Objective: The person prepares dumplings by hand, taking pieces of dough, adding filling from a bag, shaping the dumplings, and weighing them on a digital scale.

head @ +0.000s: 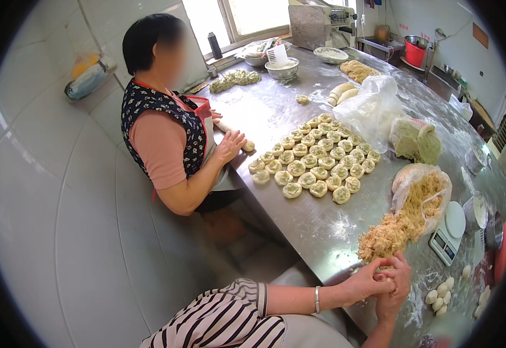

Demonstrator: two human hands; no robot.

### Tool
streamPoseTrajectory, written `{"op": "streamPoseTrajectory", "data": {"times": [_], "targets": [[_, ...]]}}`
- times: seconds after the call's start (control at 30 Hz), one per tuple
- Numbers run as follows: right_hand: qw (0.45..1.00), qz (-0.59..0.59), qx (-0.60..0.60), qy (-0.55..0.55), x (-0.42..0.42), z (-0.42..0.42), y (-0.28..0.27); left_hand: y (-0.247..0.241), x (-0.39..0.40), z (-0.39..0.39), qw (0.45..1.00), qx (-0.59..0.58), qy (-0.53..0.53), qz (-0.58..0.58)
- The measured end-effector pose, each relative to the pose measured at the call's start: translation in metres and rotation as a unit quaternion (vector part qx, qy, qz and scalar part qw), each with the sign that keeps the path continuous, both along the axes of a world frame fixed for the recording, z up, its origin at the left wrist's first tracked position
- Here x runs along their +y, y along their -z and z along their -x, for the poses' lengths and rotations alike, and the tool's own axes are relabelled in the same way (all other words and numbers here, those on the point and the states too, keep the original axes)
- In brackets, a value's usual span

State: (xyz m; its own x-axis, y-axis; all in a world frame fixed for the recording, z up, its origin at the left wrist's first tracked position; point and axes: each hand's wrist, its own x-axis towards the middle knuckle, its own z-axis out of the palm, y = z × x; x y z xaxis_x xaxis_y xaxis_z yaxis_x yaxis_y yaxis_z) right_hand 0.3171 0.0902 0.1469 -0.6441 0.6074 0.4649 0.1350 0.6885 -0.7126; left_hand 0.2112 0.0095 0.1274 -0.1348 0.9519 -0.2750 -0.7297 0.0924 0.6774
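Observation:
Over the table's near edge, my left hand (pixel 364 282), with a bracelet on its wrist, meets my right hand (pixel 394 293). Their fingers close around a small dough piece with crumbly filling, mostly hidden between them. Just beyond lies a heap of orange-brown crumbly filling (pixel 383 239), spilling from a clear plastic bag (pixel 435 193). A white digital kitchen scale (pixel 444 250) stands to the right of the heap. Small pale dough balls (pixel 442 291) lie right of my hands. Several rows of round dough pieces with green filling (pixel 318 151) cover the middle of the steel table (pixel 296 217).
A co-worker (pixel 166 130) at the left edge presses a dough roll (pixel 231 128). Green dough (pixel 418 143), a plastic bag (pixel 361 108), a flour bowl (pixel 282 69), a green filling mound (pixel 235 80) and a dough machine (pixel 320 26) are farther back. Metal containers (pixel 474 211) stand at right.

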Motion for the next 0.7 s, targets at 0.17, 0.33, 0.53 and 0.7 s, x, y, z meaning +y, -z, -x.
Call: {"op": "streamPoseTrajectory", "data": {"times": [0.17,0.33,0.53,0.7], "targets": [[0.962,0.264,0.065,0.006,0.021,-0.022,0.034,0.009,0.002,0.008,0.965,-0.249,0.079,-0.027],[0.910,0.339,0.233,0.045,-0.013,0.005,-0.001,0.029,-0.001,-0.003,0.989,-0.138,0.045,-0.041],[0.966,0.257,0.005,-0.005,0.008,-0.030,0.013,0.012,-0.008,-0.003,0.996,-0.065,0.057,-0.036],[0.931,0.338,0.128,-0.053,0.003,-0.026,0.024,0.016,-0.005,0.001,0.998,-0.046,0.049,0.001]]}}
